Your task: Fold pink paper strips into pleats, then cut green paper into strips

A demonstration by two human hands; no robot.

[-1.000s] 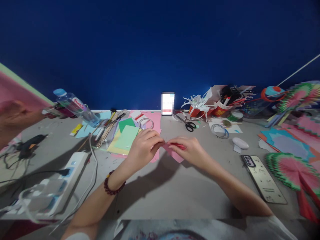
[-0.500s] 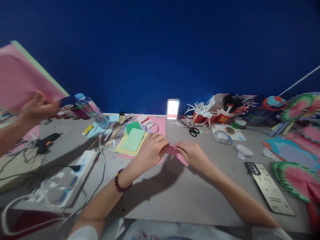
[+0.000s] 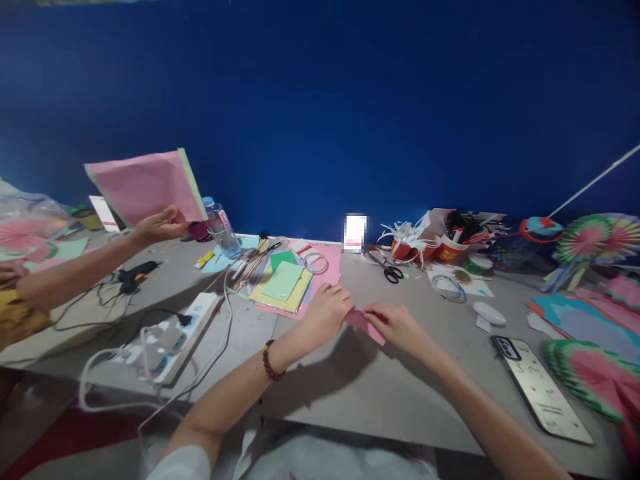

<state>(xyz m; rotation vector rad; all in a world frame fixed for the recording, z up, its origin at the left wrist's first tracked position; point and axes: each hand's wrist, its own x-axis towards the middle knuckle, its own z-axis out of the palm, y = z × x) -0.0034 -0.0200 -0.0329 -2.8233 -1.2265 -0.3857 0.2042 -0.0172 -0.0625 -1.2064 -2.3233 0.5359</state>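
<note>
Between my two hands is a small piece of pink paper (image 3: 367, 327), held a little above the grey table (image 3: 380, 407). My left hand (image 3: 330, 310), with a dark bead bracelet on its wrist, is closed on the paper's left end; its fingertips are partly hidden. My right hand (image 3: 395, 327) pinches the upper edge farther right, and a pink corner sticks out below its fingers. Behind my left hand lies a stack of coloured paper, with a light green sheet (image 3: 283, 281) on top.
At left a co-worker's hand (image 3: 163, 225) holds up a pink sheet with green edges (image 3: 147, 183). A power strip (image 3: 187, 337) with cables, a water bottle (image 3: 223, 230), scissors (image 3: 390, 272), red cups (image 3: 450, 250), a phone (image 3: 543, 390) and folded paper fans (image 3: 595, 377) stand around.
The view has turned slightly left, so the scene sits farther right. The co-worker's pink sheet has moved right and lower in view. My hands keep their pinch on the pink paper.
</note>
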